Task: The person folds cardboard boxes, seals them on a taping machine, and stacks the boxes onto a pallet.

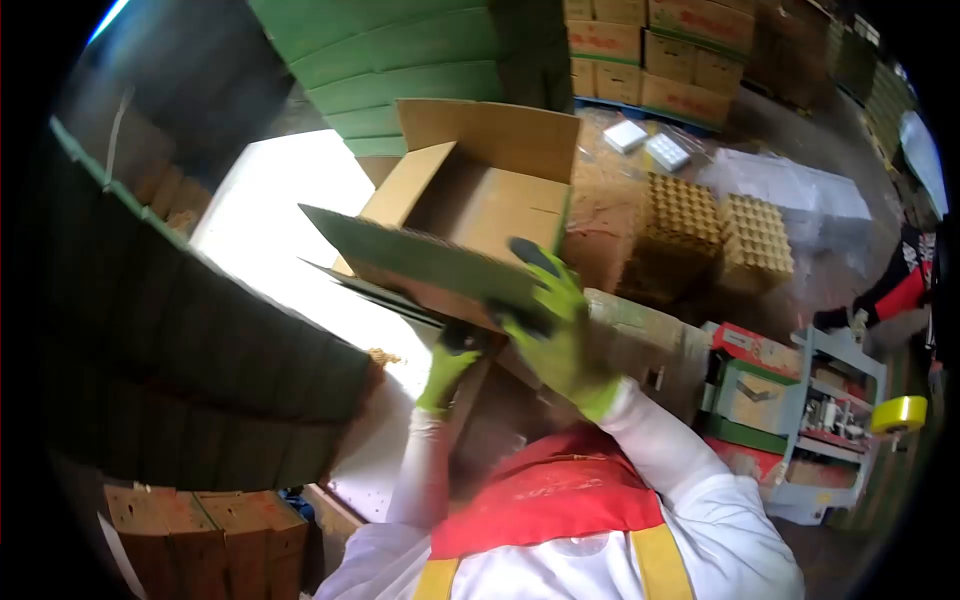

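Observation:
An open cardboard box [515,205], brown inside and green outside, is tilted in front of me with its flaps spread. My right hand [560,325], in a yellow-green glove with dark fingertips, grips the near right corner of the box by its flap. Lower and to the left, my left hand [449,368] wears a matching glove. Its dark fingers are closed at the underside of the box, partly in shadow. Beneath the box's left side lies a bright white surface [270,205].
Stacks of flattened green cardboard [400,60] stand ahead and at left. Egg-tray stacks [680,220], white packs [668,152] and stacked cartons [697,60] are at right. Nearer stands a carton-taping machine [835,410] with yellow tape [898,414]. Another person's sleeve [895,280] shows far right.

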Tool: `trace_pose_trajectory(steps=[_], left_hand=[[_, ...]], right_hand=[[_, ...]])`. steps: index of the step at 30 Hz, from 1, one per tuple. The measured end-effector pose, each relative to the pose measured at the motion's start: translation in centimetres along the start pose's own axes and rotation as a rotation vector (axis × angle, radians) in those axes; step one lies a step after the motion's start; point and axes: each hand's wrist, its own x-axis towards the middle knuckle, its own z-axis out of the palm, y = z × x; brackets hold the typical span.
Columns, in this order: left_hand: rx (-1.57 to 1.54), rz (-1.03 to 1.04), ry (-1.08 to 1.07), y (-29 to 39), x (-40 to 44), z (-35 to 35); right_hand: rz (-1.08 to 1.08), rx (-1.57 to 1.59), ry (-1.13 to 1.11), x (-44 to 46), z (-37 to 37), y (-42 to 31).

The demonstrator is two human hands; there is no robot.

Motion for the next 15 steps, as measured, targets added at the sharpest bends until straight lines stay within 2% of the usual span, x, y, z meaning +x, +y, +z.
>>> trace_pose_trajectory(steps=[1, 3, 4, 5, 6, 7, 9, 11, 13, 14, 15], left_hand=[[-0.166, -0.005, -0.011, -1.6, 0.0, -0.6], [-0.331, -0.075, -0.048, -0.2, 0.1, 0.6], [-0.291, -0.03, -0.012, -0.7, 0.6, 2.1], [-0.345, 0.114, -0.131, 1.1, 1.1, 4.6], [-0.189, 0.022, -0.22, -1.7, 1.6, 6.4], [-0.25, -0.011, -0.296, -3.7, 1.5, 9.0], [-0.362, -0.091, -0.441, -7.6, 1.5, 14.1], [-0.508, -0.479, -0.329, -12.0, -2.3, 19.5], [0.084, 0.038, -0.343, -14.0, -4.0, 23.6], [0.139, -0.111, -0.283, -13.5, -4.5, 24.6], [0.015, -0.235, -0.194, -16.2, -4.6, 25.3]], right_hand=[[0.054, 0.011, -0.009, -1.7, -3.1, 0.5], [0.078, -0.035, -0.143, -5.6, -9.5, 2.4], [0.132, -0.022, -0.132, -7.8, -11.8, 3.3], [0.217, -0.054, -0.122, -9.8, -13.7, 4.0], [0.214, -0.14, -0.165, -12.3, -15.4, 5.7], [0.215, -0.22, -0.215, -15.0, -16.8, 7.8], [0.354, -0.332, -0.372, -20.2, -19.1, 11.1], [0.525, -0.377, -0.472, -25.9, -20.3, 15.1], [0.679, -0.255, -0.555, -33.1, -22.0, 19.4], [0.829, -0.208, -0.58, -31.8, -22.3, 18.1], [0.848, -0.122, -0.364, -30.9, -22.3, 18.1]])
